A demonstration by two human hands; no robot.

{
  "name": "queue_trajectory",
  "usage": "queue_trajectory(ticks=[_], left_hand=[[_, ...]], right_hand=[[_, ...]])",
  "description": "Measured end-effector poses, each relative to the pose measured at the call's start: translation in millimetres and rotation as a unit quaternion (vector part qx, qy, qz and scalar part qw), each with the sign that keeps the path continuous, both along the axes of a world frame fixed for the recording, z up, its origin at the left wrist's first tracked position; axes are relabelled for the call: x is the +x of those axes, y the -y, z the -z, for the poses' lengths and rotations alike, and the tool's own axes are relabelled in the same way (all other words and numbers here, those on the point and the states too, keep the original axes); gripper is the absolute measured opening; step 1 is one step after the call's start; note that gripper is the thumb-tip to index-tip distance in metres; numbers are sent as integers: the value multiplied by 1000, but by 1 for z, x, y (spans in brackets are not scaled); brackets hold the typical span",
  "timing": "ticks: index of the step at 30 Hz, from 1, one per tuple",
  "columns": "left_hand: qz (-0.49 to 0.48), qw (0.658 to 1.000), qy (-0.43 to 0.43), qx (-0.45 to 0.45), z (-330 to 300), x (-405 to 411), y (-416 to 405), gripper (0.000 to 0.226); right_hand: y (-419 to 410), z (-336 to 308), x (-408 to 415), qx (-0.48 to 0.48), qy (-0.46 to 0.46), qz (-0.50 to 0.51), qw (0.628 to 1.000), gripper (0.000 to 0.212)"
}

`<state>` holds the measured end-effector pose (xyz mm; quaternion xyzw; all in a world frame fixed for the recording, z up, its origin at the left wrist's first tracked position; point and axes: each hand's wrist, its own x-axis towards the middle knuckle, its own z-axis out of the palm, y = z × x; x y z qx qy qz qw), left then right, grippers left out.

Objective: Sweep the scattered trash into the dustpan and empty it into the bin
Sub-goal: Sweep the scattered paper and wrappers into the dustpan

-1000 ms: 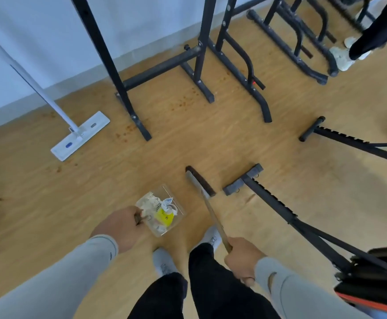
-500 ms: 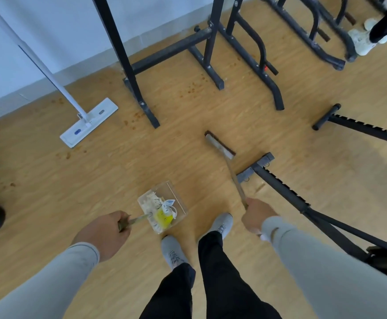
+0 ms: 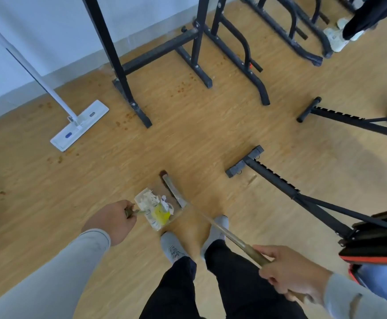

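Head view: the left hand [image 3: 109,221] grips the handle of a clear dustpan [image 3: 156,209] holding white and yellow trash [image 3: 159,209], just ahead of the person's shoes on the wooden floor [image 3: 187,139]. The right hand [image 3: 291,272] is curled round the broom [image 3: 210,223] handle; its brush head lies just beside the dustpan's right edge. A white mop [image 3: 79,124] leans against the wall at left.
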<state>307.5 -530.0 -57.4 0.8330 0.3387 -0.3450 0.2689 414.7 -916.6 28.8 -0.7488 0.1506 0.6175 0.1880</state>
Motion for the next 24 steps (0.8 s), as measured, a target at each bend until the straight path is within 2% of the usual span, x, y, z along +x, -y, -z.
queue_trajectory(ticks=[5,8,10,15,18,21,23,24], left_hand=[[1,1000,-3,-24,-8,-7,4,23],[14,999,9,-40,-15,-7,11,18],[39,999,9,-35,-17,-3,16,19],[94,995,3,-13,-8,14,45,20],[108,994,10,-10,2,23,60,17],[109,994,14,5,7,25,58,14],[101,995,16,7,10,20,52,13],[100,995,14,9,10,18,50,13]], right_hand=[[46,-31,2,-51,54,89,993,67],[69,-32,11,-91,87,114,986,50],[80,-21,20,-113,86,127,982,31],[85,46,38,-148,99,185,966,17],[59,88,35,-139,131,139,972,29],[35,96,5,-129,124,48,983,38],[29,91,-20,-110,82,3,991,30],[26,83,-32,-93,52,-15,994,17]])
